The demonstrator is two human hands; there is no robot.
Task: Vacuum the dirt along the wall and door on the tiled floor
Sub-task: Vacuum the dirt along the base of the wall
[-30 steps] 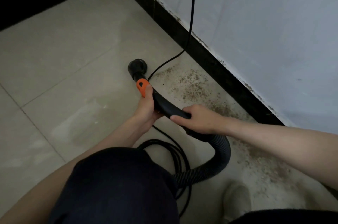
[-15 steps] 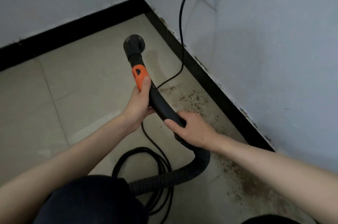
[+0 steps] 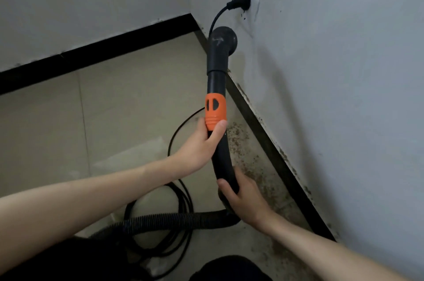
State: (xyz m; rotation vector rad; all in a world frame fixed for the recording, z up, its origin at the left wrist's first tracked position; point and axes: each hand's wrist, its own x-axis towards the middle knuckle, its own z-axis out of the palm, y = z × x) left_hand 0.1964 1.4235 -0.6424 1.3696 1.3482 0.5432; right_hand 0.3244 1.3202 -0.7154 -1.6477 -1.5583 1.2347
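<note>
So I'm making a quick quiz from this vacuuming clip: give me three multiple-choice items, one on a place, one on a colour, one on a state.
1. Where does the dirt lie?
A. along the right-hand baseboard
B. in the middle of the floor
C. on the wall

2. What colour is the collar on the vacuum wand?
A. blue
B. orange
C. green

3. How is the power plug?
A. lying on the floor
B. held in a hand
C. in the wall socket

Answers: 1 A, brown specks hug the black baseboard. 2 B, the orange collar sits just above the left hand. 3 C, the plug sits in the socket; both the left hand and the right hand grip the wand.
</note>
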